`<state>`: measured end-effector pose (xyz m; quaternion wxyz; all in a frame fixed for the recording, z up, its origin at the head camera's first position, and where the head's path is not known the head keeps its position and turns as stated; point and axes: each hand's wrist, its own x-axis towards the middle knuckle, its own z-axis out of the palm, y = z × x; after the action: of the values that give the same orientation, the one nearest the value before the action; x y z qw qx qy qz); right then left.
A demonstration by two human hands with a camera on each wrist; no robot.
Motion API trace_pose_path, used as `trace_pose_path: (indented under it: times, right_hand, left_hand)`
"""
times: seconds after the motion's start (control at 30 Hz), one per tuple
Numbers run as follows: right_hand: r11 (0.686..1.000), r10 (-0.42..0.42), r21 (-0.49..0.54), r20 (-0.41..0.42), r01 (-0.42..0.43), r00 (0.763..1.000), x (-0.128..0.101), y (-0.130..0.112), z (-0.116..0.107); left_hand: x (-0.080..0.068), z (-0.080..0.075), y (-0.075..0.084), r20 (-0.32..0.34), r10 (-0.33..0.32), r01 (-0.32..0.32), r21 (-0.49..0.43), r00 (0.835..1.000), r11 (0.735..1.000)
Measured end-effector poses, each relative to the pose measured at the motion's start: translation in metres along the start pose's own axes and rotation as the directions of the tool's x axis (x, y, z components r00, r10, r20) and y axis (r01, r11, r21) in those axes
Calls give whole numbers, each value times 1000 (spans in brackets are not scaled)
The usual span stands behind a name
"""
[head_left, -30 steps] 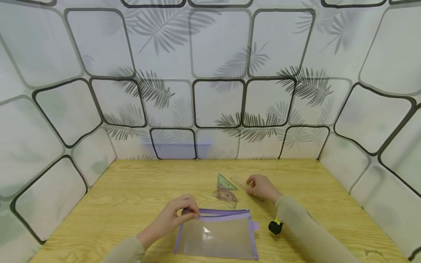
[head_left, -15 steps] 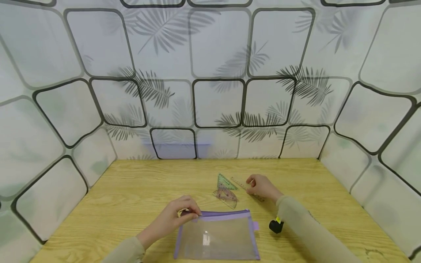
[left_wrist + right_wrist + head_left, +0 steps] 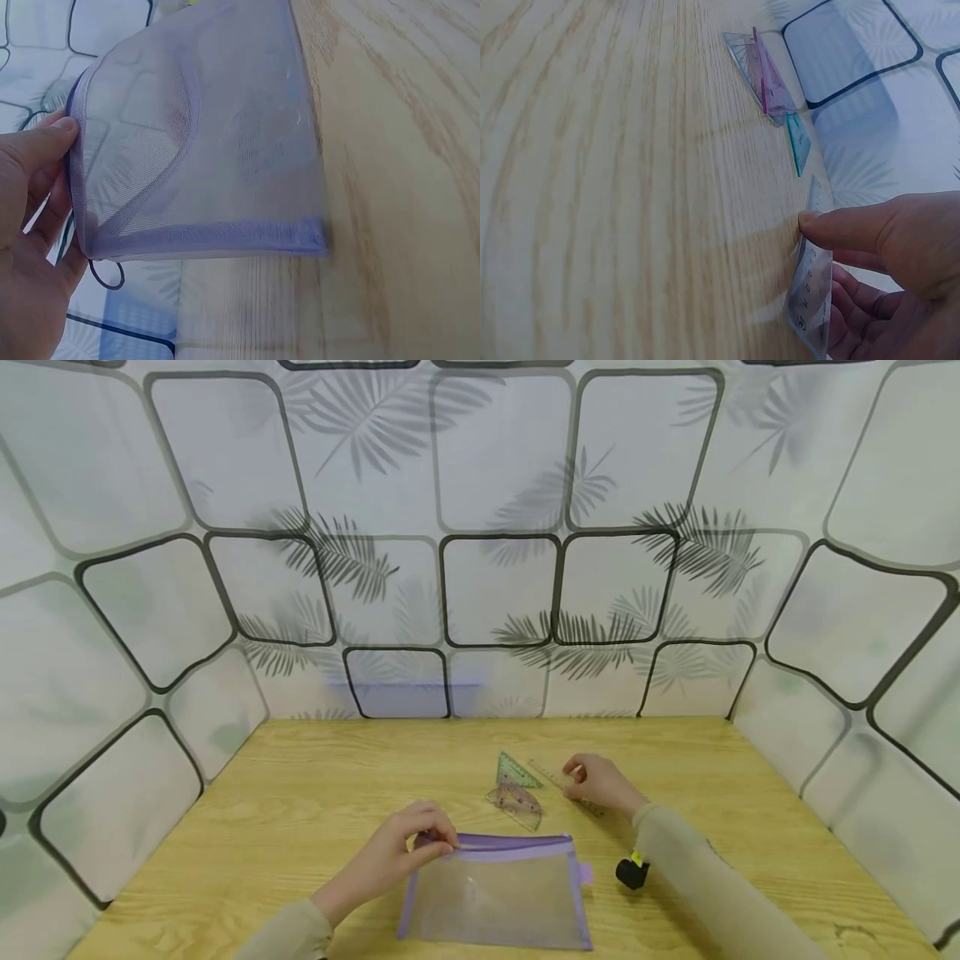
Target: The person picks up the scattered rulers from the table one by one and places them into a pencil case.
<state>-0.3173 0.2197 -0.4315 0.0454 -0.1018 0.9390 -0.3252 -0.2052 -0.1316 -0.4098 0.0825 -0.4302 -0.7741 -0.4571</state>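
A clear pouch with purple trim (image 3: 495, 893) lies near the table's front edge. My left hand (image 3: 408, 843) pinches its top left corner by the zipper, and the left wrist view shows my thumb (image 3: 45, 142) on the mesh pouch (image 3: 202, 142). My right hand (image 3: 600, 783) grips a clear straight ruler (image 3: 551, 775) further back; in the right wrist view my thumb (image 3: 847, 229) and fingers hold the ruler (image 3: 814, 300) tilted up off the wood. A green set square (image 3: 512, 772) and a pinkish protractor piece (image 3: 517, 802) lie just left of that hand.
A small black object with a yellow mark (image 3: 630, 872) sits by my right sleeve. The wooden table (image 3: 300, 793) is walled on three sides by a leaf-patterned curtain (image 3: 480, 568). The set squares (image 3: 769, 79) lie near the back wall.
Both hands stay almost where they were. My left hand has lifted the pouch's corner slightly; the view has shifted a little upward.
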Motion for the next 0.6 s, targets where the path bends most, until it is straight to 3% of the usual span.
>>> trace_pose_path:
  times: [0.27,0.6]
  right_hand:
    - [998,-63,-4,22,63,998,-1,4,-4]
    - [1000,-18,-22,35,19,999,4,10,-2]
  left_hand:
    - [-1,1,0,-7,-9,9,-6,1000,1000]
    - [-7,0,-1,-28,-81,80,-35,996,996]
